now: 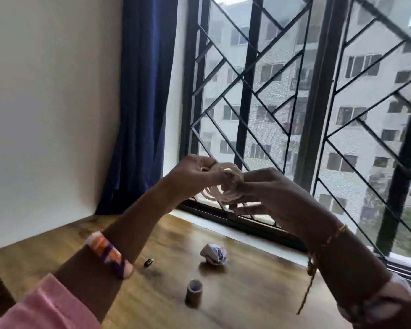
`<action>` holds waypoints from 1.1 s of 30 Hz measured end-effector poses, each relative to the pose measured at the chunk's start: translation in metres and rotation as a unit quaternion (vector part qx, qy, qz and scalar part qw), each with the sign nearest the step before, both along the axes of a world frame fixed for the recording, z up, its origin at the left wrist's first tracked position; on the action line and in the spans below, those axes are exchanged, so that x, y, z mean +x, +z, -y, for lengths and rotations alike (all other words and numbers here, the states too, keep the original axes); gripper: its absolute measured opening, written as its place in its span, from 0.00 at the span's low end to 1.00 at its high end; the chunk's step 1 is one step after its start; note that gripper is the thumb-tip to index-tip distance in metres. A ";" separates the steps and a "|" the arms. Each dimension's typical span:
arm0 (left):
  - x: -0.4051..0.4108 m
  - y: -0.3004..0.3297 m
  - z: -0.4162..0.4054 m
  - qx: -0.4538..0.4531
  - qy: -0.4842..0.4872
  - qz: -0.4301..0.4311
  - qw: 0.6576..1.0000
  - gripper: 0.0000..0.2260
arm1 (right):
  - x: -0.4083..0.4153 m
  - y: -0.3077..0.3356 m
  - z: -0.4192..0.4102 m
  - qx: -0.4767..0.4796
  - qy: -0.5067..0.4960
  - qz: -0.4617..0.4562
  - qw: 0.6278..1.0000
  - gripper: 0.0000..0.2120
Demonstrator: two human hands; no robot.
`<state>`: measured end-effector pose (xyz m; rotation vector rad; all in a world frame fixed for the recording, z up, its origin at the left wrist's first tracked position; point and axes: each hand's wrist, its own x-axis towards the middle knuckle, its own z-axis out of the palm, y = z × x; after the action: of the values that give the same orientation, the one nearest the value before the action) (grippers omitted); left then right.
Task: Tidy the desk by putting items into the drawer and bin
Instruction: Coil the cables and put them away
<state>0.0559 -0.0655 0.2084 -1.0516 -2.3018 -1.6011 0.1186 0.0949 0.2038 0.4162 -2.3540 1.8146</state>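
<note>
Left hand [195, 172] and right hand [266, 188] raised above tabletop [259, 300], fingers of both closed on a pale coiled cord [223, 186] held between them. Below on tabletop: small dark clip [148, 262], short tube [194, 293] upright, crumpled paper [213, 254] just beyond.

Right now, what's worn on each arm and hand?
Left hand bare; its forearm carries a wide orange, white and purple bangle above a pink sleeve. Right hand bare; a thin gold bracelet with a dangling cord circles the wrist.
</note>
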 end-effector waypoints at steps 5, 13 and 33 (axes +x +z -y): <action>-0.017 -0.008 -0.030 0.043 -0.158 0.142 0.976 0.10 | -0.006 -0.002 -0.042 -0.049 0.077 0.063 0.994 0.10; -0.007 -0.003 -0.073 0.193 -0.238 0.240 0.921 0.13 | -0.009 0.006 -0.063 0.008 -0.082 -0.093 0.992 0.10; 0.030 -0.004 -0.095 -0.074 0.122 -0.084 0.986 0.11 | -0.013 -0.015 -0.052 -0.356 -0.078 -0.200 0.909 0.05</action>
<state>0.0859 0.0292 0.2048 -0.8549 -2.3571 -1.2197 0.1056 0.1468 0.1891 0.4228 -1.2997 2.0898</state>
